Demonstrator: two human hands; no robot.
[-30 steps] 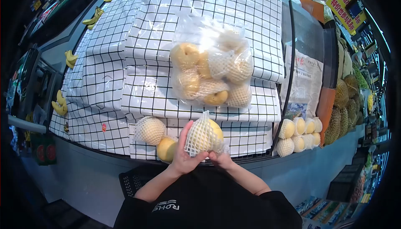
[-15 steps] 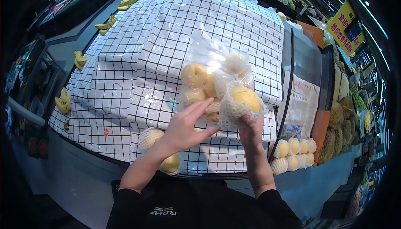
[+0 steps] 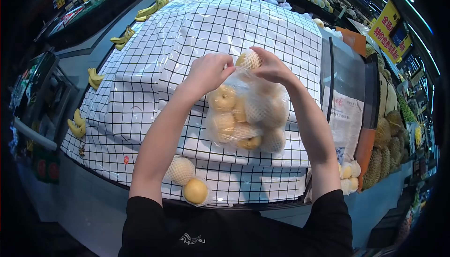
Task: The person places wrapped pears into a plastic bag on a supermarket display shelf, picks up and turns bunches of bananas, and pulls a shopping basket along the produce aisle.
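A clear plastic bag (image 3: 246, 116) with several yellow pears, some in white foam nets, lies on the checked cloth (image 3: 140, 88). My left hand (image 3: 209, 71) is closed at the upper left of the bag's mouth, with its fingers pinched on the plastic. Above the mouth, my right hand (image 3: 272, 67) grips a netted pear (image 3: 249, 60) between thumb and fingers. Near the front edge sit another netted pear (image 3: 180, 170) and a yellow pear (image 3: 196, 191) with its net pulled down, side by side.
Bananas (image 3: 77, 123) lie along the left edge of the cloth. At the right are more netted fruits (image 3: 349, 170), a printed paper sheet (image 3: 346, 116) and durians (image 3: 382, 135). A yellow sign (image 3: 390, 32) stands at the upper right.
Both hands have moved up and away from me to the bag's mouth. The netted pear has travelled with my right hand from the near side to above the bag. My left hand has closed on the plastic.
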